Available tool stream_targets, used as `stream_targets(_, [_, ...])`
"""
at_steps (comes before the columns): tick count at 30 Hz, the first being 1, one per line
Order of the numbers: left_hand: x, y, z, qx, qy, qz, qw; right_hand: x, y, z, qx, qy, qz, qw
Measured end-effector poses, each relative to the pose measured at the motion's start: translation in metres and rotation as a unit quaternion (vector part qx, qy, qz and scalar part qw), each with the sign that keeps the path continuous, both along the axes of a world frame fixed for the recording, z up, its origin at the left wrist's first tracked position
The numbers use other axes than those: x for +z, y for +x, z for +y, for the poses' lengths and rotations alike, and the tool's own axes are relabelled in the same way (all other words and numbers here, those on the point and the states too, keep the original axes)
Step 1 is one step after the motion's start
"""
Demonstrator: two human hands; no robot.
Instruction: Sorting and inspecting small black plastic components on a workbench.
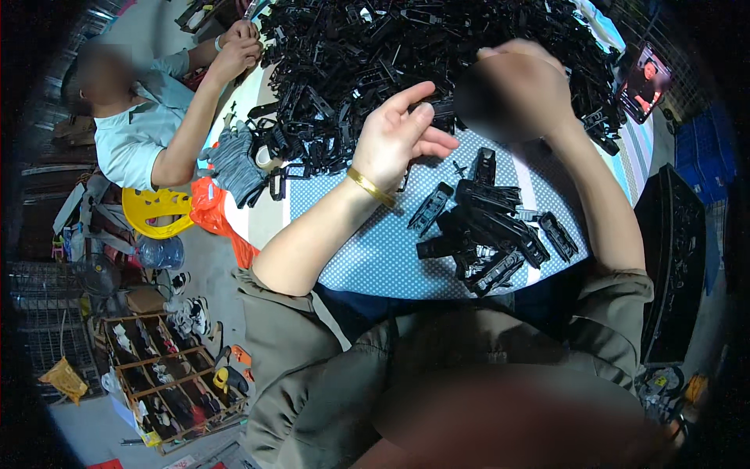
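My left hand [394, 134], with a gold bracelet [370, 187] at its wrist, hovers over the near edge of a large heap of black plastic parts [344, 70]. Its fingers are spread and I see nothing held in them. My right hand [551, 90] is over the right side of the heap. A dark blurred patch covers its fingers, so what they hold, if anything, is hidden. Closer to me, a smaller pile of long black plastic parts [488, 223] lies on the blue patterned tablecloth [351, 254]. The exact kind of these parts cannot be made out.
Across the table's left side, another person [137, 133] works with both hands at the heap. Grey gloves [237, 164], a roll of tape [266, 159] and a red plastic bag [212, 211] lie by that edge. A phone [645, 84] stands at the right.
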State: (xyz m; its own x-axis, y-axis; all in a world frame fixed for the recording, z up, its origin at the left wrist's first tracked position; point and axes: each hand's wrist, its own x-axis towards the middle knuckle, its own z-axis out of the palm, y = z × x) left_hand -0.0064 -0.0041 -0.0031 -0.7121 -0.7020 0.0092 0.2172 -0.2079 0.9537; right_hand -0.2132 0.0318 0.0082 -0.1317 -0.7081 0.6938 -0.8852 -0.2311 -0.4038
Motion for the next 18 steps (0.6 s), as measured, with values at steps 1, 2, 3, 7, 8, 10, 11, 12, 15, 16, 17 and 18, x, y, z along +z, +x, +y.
stream_targets(1, [0.001, -0.001, 0.0, 0.002, 0.008, -0.007, 1.0, -0.002, -0.014, -0.01, -0.034, -0.064, 0.103, 0.992])
stream_targets(2, [-0.001, -0.001, -0.001, 0.002, 0.008, -0.006, 1.0, -0.001, -0.019, -0.015, -0.066, -0.128, 0.206, 0.968])
stream_targets(3, [-0.004, 0.0, -0.003, -0.007, 0.033, 0.01, 0.999, 0.0, -0.017, -0.017, -0.111, -0.086, 0.235, 0.962])
stream_targets(7, [-0.005, -0.003, -0.002, -0.027, 0.032, 0.008, 0.999, -0.025, -0.032, -0.034, -0.136, -0.006, 0.228, 0.964])
stream_targets(8, [-0.005, -0.001, -0.001, -0.026, 0.032, 0.008, 0.999, -0.023, -0.03, -0.033, -0.135, -0.006, 0.227, 0.964])
stream_targets(10, [-0.005, 0.0, 0.0, -0.02, 0.033, 0.002, 0.999, -0.015, -0.028, -0.025, -0.13, -0.009, 0.243, 0.961])
stream_targets(11, [-0.006, 0.0, -0.001, -0.018, 0.033, 0.002, 0.999, -0.011, -0.025, -0.02, -0.128, -0.01, 0.243, 0.962])
stream_targets(12, [-0.007, 0.001, -0.002, -0.018, 0.041, 0.009, 0.999, -0.007, -0.022, -0.014, -0.084, -0.032, 0.207, 0.974])
stream_targets(15, [-0.009, 0.002, -0.004, -0.021, 0.057, 0.023, 0.998, -0.006, -0.001, 0.002, 0.103, 0.02, -0.054, 0.993])
stream_targets(16, [-0.01, 0.003, -0.004, -0.023, 0.066, 0.028, 0.997, -0.001, 0.016, 0.011, 0.156, 0.087, -0.163, 0.97])
stream_targets(17, [-0.012, 0.002, -0.005, -0.024, 0.067, 0.028, 0.997, 0.003, 0.027, 0.018, 0.176, 0.054, -0.084, 0.979])
stream_targets(18, [-0.013, 0.001, -0.005, -0.028, 0.047, 0.025, 0.998, 0.005, 0.034, 0.021, 0.196, 0.021, -0.004, 0.98])
